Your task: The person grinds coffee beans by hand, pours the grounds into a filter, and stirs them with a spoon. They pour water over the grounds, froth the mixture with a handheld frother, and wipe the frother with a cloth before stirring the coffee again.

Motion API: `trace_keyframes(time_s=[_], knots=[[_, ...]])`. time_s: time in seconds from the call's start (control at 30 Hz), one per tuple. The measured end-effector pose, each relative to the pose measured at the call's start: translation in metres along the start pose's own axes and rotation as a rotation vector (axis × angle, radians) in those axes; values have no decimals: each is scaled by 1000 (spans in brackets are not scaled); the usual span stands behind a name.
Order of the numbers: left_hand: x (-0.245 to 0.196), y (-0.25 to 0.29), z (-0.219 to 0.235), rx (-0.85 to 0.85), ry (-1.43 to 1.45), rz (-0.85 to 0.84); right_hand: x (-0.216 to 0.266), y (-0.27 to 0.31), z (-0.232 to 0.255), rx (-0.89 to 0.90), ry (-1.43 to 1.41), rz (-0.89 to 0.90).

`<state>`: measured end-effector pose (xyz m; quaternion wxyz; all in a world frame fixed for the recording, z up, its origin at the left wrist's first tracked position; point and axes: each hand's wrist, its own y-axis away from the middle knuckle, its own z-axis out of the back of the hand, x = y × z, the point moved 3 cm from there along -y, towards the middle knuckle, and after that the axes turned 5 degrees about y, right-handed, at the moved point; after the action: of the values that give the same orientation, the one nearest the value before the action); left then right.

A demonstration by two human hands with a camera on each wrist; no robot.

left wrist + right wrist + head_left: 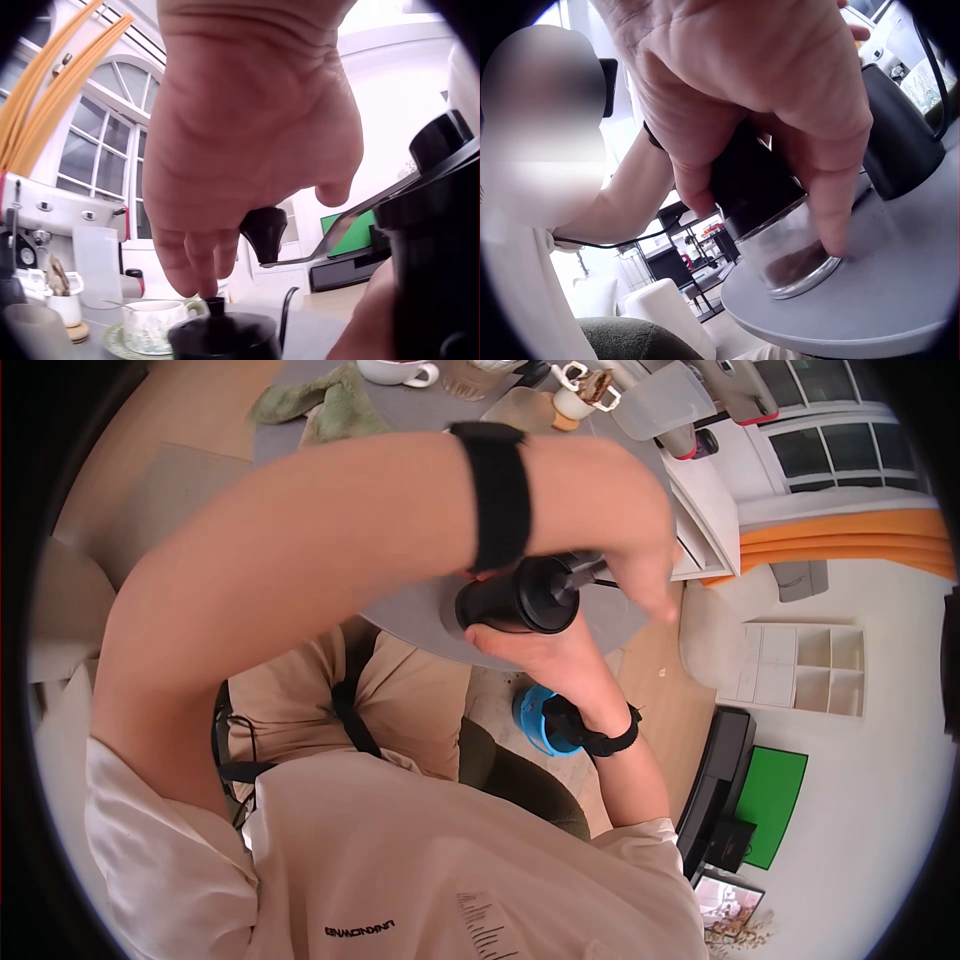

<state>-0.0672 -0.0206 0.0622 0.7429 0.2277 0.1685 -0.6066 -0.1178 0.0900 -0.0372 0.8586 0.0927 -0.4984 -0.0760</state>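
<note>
A black grinder with a metal crank is held in my right hand. In the right wrist view, the fingers and thumb of that hand wrap its black body; the clear base below holds brown grounds. Whether the base touches the table is unclear. My left hand reaches over the crank end. Seen from the left wrist, this hand lies bent over the black crank knob, its top hidden by the palm, with several fingers pointing down beside it. The grinder body stands to the right.
A black kettle is below my left fingers, and a patterned cup sits beside it. The round grey table also bears a green cloth and a white cup. A blue bucket is on the floor.
</note>
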Motion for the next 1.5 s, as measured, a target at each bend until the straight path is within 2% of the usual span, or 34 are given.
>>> trace_keyframes(time_s=[0.03, 0.1, 0.17, 0.2, 0.23, 0.3, 0.4, 0.43, 0.53, 0.6, 0.67, 0.83, 0.9, 0.97, 1.03, 1.13, 1.27, 1.37, 1.5], knots=[[-7, 10, 0, 56, 42, -32, -1, 1, -1, 12, -10, -36], [-6, 25, -22, -162, 72, -663, -14, 10, 1, -31, 57, 30], [-6, 38, -52, -377, 24, -946, -30, 7, -4, -49, -26, 138], [-17, 43, -69, -474, -30, -913, -37, -2, -11, -48, -145, 207], [-27, 57, -75, -466, -92, -853, -31, -12, -19, -51, -265, 276], [-46, 84, -84, -442, -224, -736, -8, 4, -15, -105, -307, 18], [-58, 101, -97, -398, -145, -617, -17, 2, -8, -68, -8, 267], [-60, 111, -102, -356, -157, -552, -11, 5, -8, -72, -59, 227], [-51, 141, -94, -331, -72, -493, 3, 10, -5, -58, -44, 78], [-45, 161, -85, -277, 10, -394, 1, 12, -3, -2, -202, -17], [-36, 179, -75, -236, 81, -297, 1, 11, -2, 8, -121, 25], [-5, 204, -54, -134, 198, -33, -7, 7, -4, -18, -151, 50], [15, 204, -45, -183, 338, 81, -5, 7, -6, -26, -194, 40], [41, 202, -40, -254, 423, 93, -5, 8, -6, -6, -183, 19], [72, 189, -43, -352, 443, -4, -2, 8, -6, 1, -174, 9], [88, 163, -22, -396, 315, -2, 4, 8, -3, 18, -167, 0], [103, 106, 1, -287, 197, 9, 3, 6, -3, 55, -194, -32], [94, 59, 19, -143, 85, 83, 2, 3, -1, 58, -229, -37], [62, 0, 19, 12, -53, 114, 1, 0, 1, 57, -61, 78]])
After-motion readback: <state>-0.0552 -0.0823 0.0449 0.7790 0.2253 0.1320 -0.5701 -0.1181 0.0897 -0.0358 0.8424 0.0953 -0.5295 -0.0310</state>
